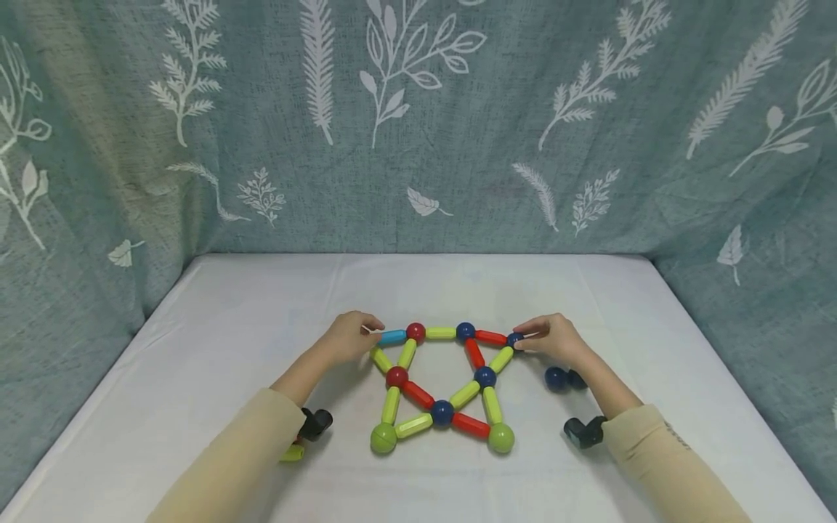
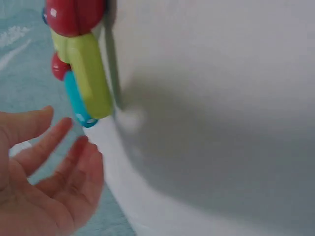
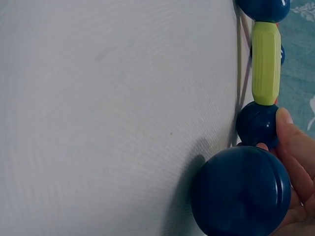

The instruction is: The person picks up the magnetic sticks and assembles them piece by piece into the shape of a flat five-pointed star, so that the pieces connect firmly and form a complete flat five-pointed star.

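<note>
A flat star-like frame of magnetic rods and balls lies on the white table (image 1: 275, 290). My left hand (image 1: 353, 338) is at its far left corner, beside the free ends of a light blue rod (image 1: 393, 337) and a yellow-green rod (image 1: 381, 359). In the left wrist view its loosely bent fingers (image 2: 69, 177) are apart from both rods and hold nothing. At the far right corner my right hand (image 1: 556, 341) pinches a dark blue ball (image 3: 256, 123) between thumb and fingers. That ball joins a red rod (image 1: 491, 338) and a yellow-green rod (image 1: 501, 359).
Loose dark blue balls (image 1: 556, 379) lie by the right forearm, partly hidden. A yellow-green piece (image 1: 292, 453) shows beside the left sleeve, with something red behind it. Green balls (image 1: 383, 439) form the frame's near corners. A leaf-patterned curtain (image 1: 418, 181) hangs behind the table.
</note>
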